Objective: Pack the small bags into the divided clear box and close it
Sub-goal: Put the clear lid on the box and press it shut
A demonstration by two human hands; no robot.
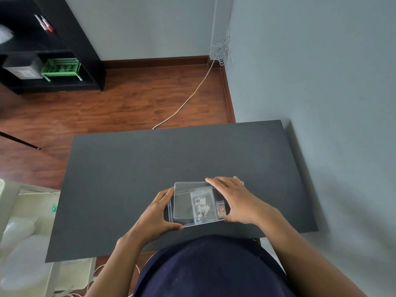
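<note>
The divided clear box lies near the front edge of the dark table, with its clear lid down over it. Inside I see a small bag with a white barcode label in the middle section and a smaller bag with red and yellow bits at the right. My left hand clasps the box's left side, thumb along the front edge. My right hand lies flat over the lid's right part, fingers reaching the far edge, thumb at the front right corner.
The grey wall runs close along the table's right side. A white cable crosses the wooden floor beyond the far edge. A black shelf unit with a green basket stands far left. White plastic containers sit low at my left.
</note>
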